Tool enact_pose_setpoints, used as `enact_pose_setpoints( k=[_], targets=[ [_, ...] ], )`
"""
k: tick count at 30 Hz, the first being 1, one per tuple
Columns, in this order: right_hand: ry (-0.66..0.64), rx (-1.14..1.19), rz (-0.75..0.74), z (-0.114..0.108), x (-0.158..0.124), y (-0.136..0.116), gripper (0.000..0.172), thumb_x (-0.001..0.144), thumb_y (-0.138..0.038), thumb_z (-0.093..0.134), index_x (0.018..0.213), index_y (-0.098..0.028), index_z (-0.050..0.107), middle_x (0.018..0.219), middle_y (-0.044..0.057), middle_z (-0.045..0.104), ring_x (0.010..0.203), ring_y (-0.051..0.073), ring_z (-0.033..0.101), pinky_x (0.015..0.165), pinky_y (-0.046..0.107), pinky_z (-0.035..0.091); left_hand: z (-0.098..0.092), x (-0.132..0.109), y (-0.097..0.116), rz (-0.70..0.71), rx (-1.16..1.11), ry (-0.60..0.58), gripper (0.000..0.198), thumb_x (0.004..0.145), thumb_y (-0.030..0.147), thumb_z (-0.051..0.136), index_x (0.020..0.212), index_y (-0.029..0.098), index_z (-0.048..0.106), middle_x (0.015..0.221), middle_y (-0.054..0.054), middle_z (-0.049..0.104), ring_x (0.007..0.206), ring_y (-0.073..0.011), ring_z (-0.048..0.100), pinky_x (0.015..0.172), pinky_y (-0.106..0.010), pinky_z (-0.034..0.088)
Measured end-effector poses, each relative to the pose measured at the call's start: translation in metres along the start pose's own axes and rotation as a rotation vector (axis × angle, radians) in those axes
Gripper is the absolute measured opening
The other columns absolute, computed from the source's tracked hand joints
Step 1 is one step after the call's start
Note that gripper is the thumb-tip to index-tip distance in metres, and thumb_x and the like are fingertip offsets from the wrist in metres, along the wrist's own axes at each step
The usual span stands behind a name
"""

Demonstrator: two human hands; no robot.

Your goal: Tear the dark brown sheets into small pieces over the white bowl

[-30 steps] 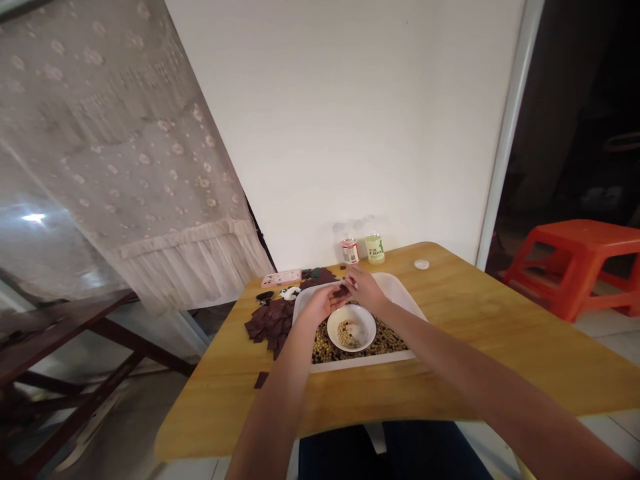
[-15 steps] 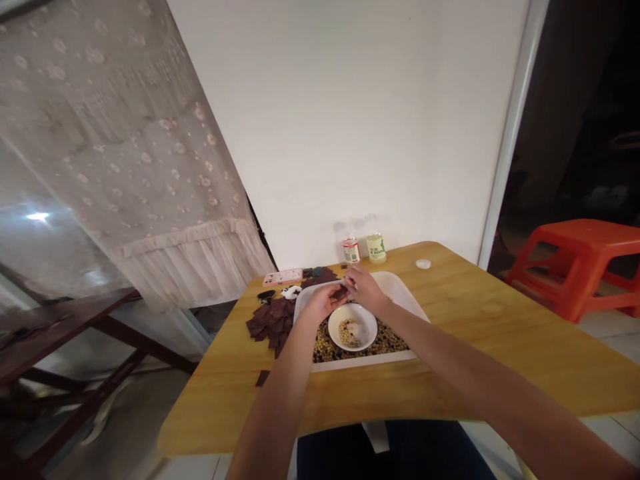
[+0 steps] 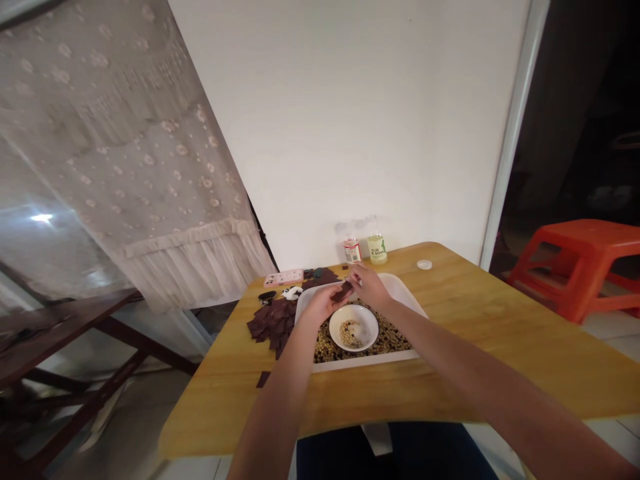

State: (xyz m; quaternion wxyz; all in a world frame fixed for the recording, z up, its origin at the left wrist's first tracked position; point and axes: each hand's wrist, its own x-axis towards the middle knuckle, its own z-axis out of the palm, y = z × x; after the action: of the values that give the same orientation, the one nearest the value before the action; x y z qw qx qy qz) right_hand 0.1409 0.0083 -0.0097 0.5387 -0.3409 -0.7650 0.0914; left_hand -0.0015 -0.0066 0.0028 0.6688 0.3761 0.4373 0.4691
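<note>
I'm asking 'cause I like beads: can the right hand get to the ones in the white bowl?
Probably yes: the right hand is just beyond the white bowl, and nothing covers the beads inside. But its fingers seem busy at a brown piece in the left hand.

Indoor light is dim and soft, evenly brightening the plain white wall (image 3: pixel 350 120). Sharp glare flares on the shiny grey pane (image 3: pixel 43 218) at left; the dark doorway (image 3: pixel 590 113) at right sinks into black. Wide-angle distortion stretches the edges, softening the orange plastic stool (image 3: pixel 583 263). The flat dark-brown piece (image 3: pixel 343 292) lacks crisp detail.
</note>
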Motion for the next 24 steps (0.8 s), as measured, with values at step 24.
enact_pose_setpoints(
  k=[24],
  targets=[
    [-0.044,0.015,-0.018,0.0013,-0.0008,-0.0006,0.022,0.073,-0.008,0.041,0.06,-0.02,0.028,0.066,-0.001,0.037,0.06,0.013,0.037,0.056,0.024,0.029,0.0012,-0.0004,-0.0003,0.014,-0.013,0.032,0.015,0.068,0.001,0.053,0.062,0.011,0.061,0.071,-0.007,0.068,0.069,-0.0148,0.065,0.071,-0.027,0.053]
  ],
)
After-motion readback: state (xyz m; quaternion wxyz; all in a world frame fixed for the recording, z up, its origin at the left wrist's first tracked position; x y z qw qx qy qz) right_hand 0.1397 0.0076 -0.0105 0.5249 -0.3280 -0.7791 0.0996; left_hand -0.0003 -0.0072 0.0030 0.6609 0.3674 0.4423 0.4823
